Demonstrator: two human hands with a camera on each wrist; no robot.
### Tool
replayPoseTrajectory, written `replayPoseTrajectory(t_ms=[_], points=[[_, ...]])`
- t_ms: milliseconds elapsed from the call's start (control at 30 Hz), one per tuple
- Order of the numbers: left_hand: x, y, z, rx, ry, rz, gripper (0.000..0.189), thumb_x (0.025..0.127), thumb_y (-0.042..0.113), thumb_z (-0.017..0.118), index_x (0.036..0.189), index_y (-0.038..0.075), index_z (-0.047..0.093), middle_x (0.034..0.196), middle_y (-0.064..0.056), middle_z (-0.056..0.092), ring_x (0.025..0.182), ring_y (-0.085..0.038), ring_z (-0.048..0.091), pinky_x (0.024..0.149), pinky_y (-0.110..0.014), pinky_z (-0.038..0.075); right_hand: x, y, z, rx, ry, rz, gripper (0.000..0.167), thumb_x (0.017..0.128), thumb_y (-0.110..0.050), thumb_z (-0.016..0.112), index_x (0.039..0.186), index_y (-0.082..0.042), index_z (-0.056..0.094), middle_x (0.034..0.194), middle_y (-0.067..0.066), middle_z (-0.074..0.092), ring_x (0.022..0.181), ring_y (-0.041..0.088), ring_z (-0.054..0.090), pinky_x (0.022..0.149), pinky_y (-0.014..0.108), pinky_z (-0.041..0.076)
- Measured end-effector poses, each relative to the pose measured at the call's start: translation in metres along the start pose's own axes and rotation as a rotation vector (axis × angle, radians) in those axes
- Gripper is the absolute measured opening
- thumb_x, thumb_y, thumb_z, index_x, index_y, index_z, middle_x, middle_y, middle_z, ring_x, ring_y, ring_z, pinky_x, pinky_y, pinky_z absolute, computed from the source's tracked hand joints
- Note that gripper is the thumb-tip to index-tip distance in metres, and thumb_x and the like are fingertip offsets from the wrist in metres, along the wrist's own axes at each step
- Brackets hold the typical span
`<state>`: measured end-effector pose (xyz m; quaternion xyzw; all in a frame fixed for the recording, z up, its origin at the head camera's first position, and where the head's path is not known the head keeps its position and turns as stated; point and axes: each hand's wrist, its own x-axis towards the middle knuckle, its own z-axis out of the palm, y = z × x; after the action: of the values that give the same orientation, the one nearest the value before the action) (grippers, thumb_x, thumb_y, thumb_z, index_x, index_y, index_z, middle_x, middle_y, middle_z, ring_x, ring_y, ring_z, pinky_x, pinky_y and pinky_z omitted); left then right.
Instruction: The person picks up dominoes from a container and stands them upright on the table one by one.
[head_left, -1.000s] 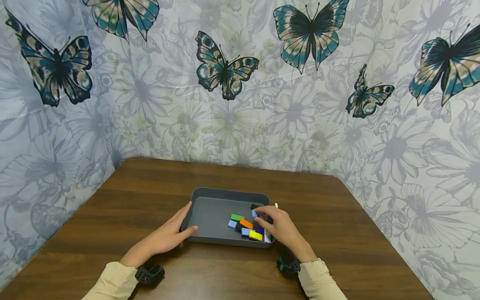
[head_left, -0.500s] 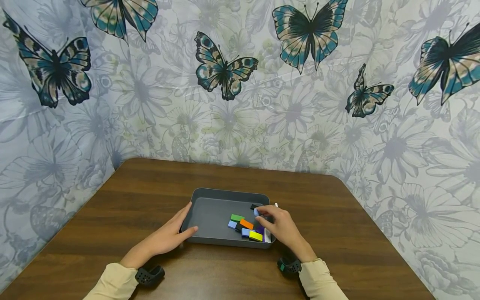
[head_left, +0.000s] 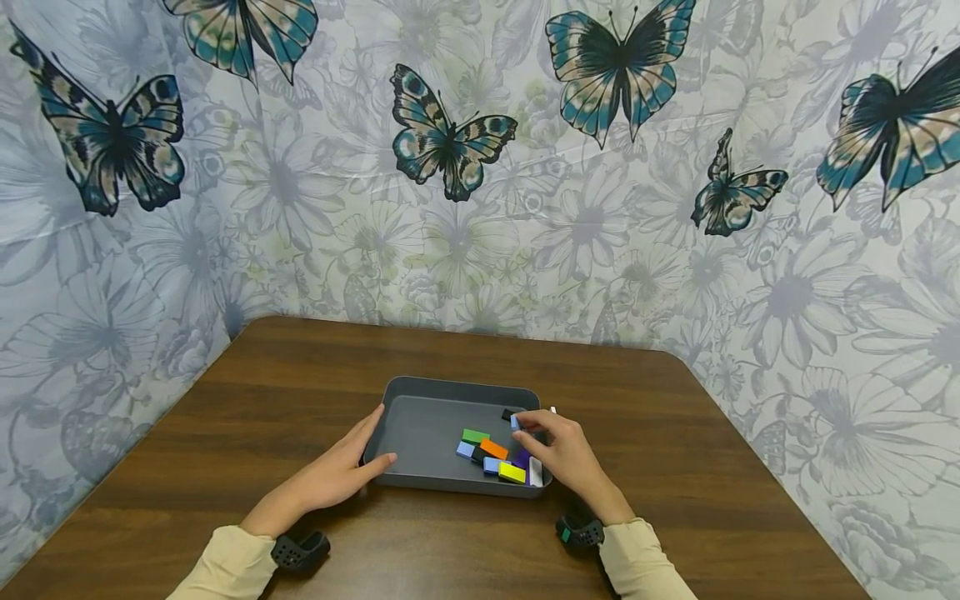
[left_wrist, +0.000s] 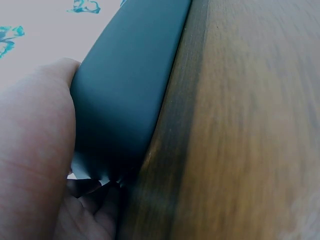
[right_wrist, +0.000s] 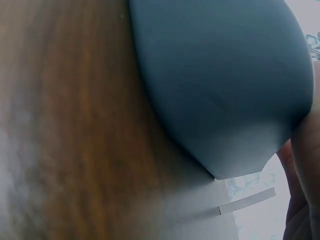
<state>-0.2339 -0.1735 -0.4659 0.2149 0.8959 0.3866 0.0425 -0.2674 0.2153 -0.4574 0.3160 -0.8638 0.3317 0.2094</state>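
Note:
The grey tray lies on the wooden table. My left hand holds its left near corner, with the thumb over the near rim and the other fingers along the left wall. Over the tray's right side, my right hand pinches a small light blue domino between thumb and fingertips. A black domino lies just beyond it. Nearer to me are a green domino, an orange domino, a yellow domino, a white domino and several others. The right fingertips are hidden in the right wrist view.
A thin white piece stands outside the tray's right wall, partly behind my right hand; it shows as a pale strip in the right wrist view. Behind the table hangs a butterfly-patterned cloth.
The light blue domino has shifted slightly right and turned in my right fingers. My left hand and the tray have stayed in place.

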Motion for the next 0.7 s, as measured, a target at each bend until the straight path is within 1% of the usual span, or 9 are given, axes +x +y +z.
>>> replayPoseTrajectory(t_ms=[333,533,700], points=[[0.0002,0.0008,-0.0004,-0.01,-0.007,-0.008,0.09,0.106,0.049,0.054,0.167,0.008,0.002,0.172,-0.022,0.005,0.156,-0.045,0.014,0.118,-0.068,0.024,0.0004,0.0003,-0.0004,0.018,0.017,0.006,0.028,0.09,-0.011,0.081,0.117,-0.01,0.075,0.109,0.002,0.077,0.093,0.013,0.073,0.081,0.032,0.061],[-0.0006,0.0012,-0.0004,-0.009,-0.009,-0.007,0.09,0.106,0.049,0.053,0.167,0.008,0.002,0.172,-0.022,0.005,0.156,-0.046,0.014,0.118,-0.068,0.024,-0.0001,-0.0002,-0.0009,0.018,0.028,0.013,0.028,0.09,-0.012,0.081,0.117,-0.012,0.076,0.109,0.001,0.077,0.092,0.012,0.073,0.077,0.03,0.061],[-0.001,0.0024,-0.0009,-0.013,-0.011,-0.009,0.089,0.107,0.048,0.053,0.167,0.008,0.001,0.172,-0.022,0.005,0.156,-0.046,0.014,0.118,-0.069,0.024,0.0002,-0.0008,-0.0011,0.016,0.037,0.003,0.029,0.09,-0.011,0.081,0.118,-0.012,0.075,0.109,0.001,0.076,0.092,0.013,0.073,0.075,0.029,0.061]])
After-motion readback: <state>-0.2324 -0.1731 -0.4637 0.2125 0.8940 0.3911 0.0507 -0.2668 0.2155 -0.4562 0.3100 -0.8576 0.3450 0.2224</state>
